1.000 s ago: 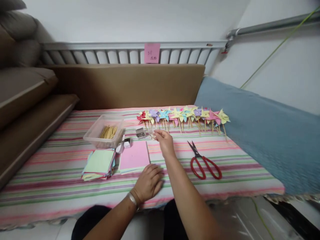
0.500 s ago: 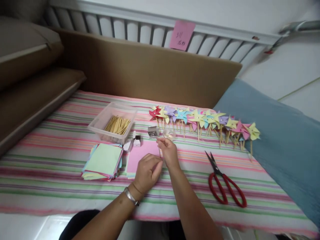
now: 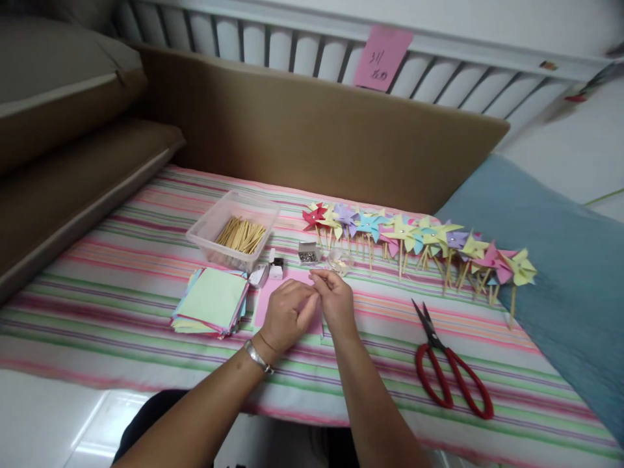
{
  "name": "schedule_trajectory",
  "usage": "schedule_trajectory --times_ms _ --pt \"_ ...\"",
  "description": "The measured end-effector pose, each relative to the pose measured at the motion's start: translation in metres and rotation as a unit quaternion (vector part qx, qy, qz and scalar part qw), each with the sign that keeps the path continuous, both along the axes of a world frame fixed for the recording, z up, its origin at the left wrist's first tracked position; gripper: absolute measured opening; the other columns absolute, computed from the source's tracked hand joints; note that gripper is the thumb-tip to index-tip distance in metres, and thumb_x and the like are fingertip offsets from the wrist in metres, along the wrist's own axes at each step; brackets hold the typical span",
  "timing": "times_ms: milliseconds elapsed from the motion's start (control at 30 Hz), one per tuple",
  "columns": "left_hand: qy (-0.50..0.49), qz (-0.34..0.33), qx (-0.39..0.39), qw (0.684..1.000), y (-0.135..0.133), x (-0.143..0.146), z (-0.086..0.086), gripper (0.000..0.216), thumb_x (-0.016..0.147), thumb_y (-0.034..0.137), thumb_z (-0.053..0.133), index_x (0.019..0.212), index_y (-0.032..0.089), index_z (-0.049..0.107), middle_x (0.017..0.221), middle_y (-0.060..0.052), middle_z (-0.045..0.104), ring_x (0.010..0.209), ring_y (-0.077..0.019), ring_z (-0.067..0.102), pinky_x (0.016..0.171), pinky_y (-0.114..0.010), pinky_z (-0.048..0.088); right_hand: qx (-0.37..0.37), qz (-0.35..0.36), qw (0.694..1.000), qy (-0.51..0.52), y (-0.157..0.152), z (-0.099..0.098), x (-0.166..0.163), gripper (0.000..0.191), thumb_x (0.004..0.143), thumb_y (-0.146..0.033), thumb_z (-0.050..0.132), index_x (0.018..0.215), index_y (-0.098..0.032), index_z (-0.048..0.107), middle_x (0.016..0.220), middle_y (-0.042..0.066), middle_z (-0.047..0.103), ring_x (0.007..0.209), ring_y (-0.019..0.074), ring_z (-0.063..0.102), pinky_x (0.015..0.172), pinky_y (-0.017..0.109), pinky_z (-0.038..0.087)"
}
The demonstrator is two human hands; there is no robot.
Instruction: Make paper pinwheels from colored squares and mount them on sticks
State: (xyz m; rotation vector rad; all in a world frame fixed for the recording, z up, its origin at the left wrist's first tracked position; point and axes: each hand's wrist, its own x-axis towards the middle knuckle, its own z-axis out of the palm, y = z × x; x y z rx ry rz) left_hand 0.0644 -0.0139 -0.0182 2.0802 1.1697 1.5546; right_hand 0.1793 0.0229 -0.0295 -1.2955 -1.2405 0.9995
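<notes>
My left hand (image 3: 288, 317) and my right hand (image 3: 337, 300) meet at the fingertips above a pink paper sheet (image 3: 264, 304). Both are closed in a pinch, and whatever lies between the fingers is too small or hidden to make out. Just beyond the fingertips stand a small open box of metal pins (image 3: 309, 253) and a round clear dish (image 3: 340, 261) with small pale bits in it. A small black-and-white box (image 3: 276, 268) and a white piece (image 3: 258, 276) rest at the far edge of the pink sheet.
Left lie a stack of coloured paper squares (image 3: 212, 299) and a clear plastic bin (image 3: 205, 235) of wooden sticks (image 3: 241, 235). Paper pinwheels (image 3: 402, 231) line the back right. Red-handled scissors (image 3: 446, 354) lie partly open at right. A cardboard panel (image 3: 316, 140) closes off the back.
My hands have drawn closer, so that their fingertips now come together. The view has turned slightly, and the things on the cloth appear further right in it.
</notes>
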Motion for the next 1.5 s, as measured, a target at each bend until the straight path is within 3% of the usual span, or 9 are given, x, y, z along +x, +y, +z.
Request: schedule_trajectory --times_ms 133,267,367,433,533,633,1200,1367,1500 --pt "0.000 0.028 0.002 1.000 -0.002 -0.020 0.017 0.013 0.086 0.014 0.050 0.084 0.017 0.062 0.079 -0.005 0.067 0.077 -0.0167 0.060 0.073 -0.032 0.046 0.015 0.036 0.999 -0.028 -0.002 -0.001 -0.011 0.020 0.077 -0.035 0.060 0.084 -0.018 0.068 0.080 0.005 0.069 0.077 0.0196 0.063 0.075 0.033 0.049" --pt "0.063 0.121 -0.056 0.989 -0.011 -0.055 0.022 0.011 0.085 0.021 0.052 0.081 0.019 0.061 0.077 -0.005 0.066 0.076 -0.0180 0.060 0.073 -0.032 0.047 0.010 0.043 0.998 -0.054 -0.003 -0.003 -0.017 0.021 0.077 -0.034 0.059 0.087 -0.018 0.068 0.083 0.005 0.069 0.073 0.0181 0.062 0.073 0.034 0.050" --pt "0.149 0.217 -0.104 0.959 -0.026 -0.086 0.005 0.012 0.082 0.023 0.054 0.090 0.017 0.061 0.088 -0.009 0.067 0.087 -0.0234 0.059 0.080 -0.037 0.046 0.002 0.040 0.998 -0.050 -0.004 -0.004 -0.015 0.021 0.077 -0.033 0.059 0.088 -0.017 0.068 0.083 0.005 0.068 0.072 0.0173 0.061 0.071 0.033 0.050" --pt "0.203 0.276 -0.143 0.929 -0.036 -0.101 -0.012 0.025 0.078 0.026 0.058 0.100 0.013 0.060 0.100 -0.013 0.065 0.098 -0.0287 0.057 0.085 -0.042 0.045 0.001 0.045 0.998 -0.042 -0.005 -0.004 -0.013 0.022 0.076 -0.032 0.059 0.088 -0.016 0.068 0.082 0.005 0.068 0.071 0.0170 0.061 0.070 0.033 0.050" --pt "0.247 0.313 -0.181 0.899 -0.047 -0.112 -0.033 0.043 0.074 0.031 0.061 0.112 0.011 0.056 0.118 -0.018 0.058 0.111 -0.0330 0.051 0.092 -0.047 0.041 0.006 0.053 0.998 -0.036 -0.010 -0.003 -0.008 0.023 0.075 -0.033 0.059 0.088 -0.016 0.068 0.079 0.004 0.067 0.069 0.0168 0.060 0.069 0.033 0.049" --pt "0.229 0.343 -0.192 0.890 -0.047 -0.111 -0.042 0.045 0.072 0.032 0.061 0.112 0.013 0.055 0.122 -0.018 0.056 0.114 -0.0332 0.049 0.094 -0.047 0.039 0.015 0.055 0.998 -0.031 -0.017 -0.002 -0.002 0.022 0.075 -0.033 0.059 0.086 -0.017 0.069 0.080 0.004 0.067 0.068 0.0165 0.060 0.068 0.032 0.049" --pt "0.105 0.349 -0.164 0.917 -0.045 -0.104 -0.048 0.034 0.075 0.026 0.055 0.105 0.011 0.059 0.109 -0.019 0.063 0.108 -0.0319 0.055 0.096 -0.047 0.038 0.011 0.071 0.997 -0.002 -0.051 -0.007 0.010 0.022 0.074 -0.033 0.056 0.083 -0.016 0.069 0.071 0.003 0.067 0.061 0.0158 0.058 0.062 0.030 0.046" --pt "0.061 0.338 -0.145 0.928 -0.046 -0.106 -0.039 0.030 0.083 0.022 0.041 0.096 0.012 0.065 0.100 -0.015 0.068 0.099 -0.0273 0.060 0.092 -0.043 0.042 0.020 0.076 0.997 0.005 -0.052 -0.007 0.015 0.023 0.074 -0.034 0.055 0.082 -0.017 0.069 0.069 0.002 0.066 0.061 0.0162 0.059 0.061 0.029 0.045" --pt "0.020 0.337 -0.110 0.935 -0.054 -0.113 -0.020 0.033 0.086 0.027 0.040 0.101 0.015 0.066 0.106 -0.012 0.068 0.103 -0.0242 0.059 0.096 -0.041 0.041 0.041 0.069 0.997 0.008 -0.054 -0.002 0.021 0.022 0.074 -0.033 0.055 0.082 -0.018 0.070 0.069 0.002 0.065 0.062 0.0161 0.057 0.062 0.029 0.044"
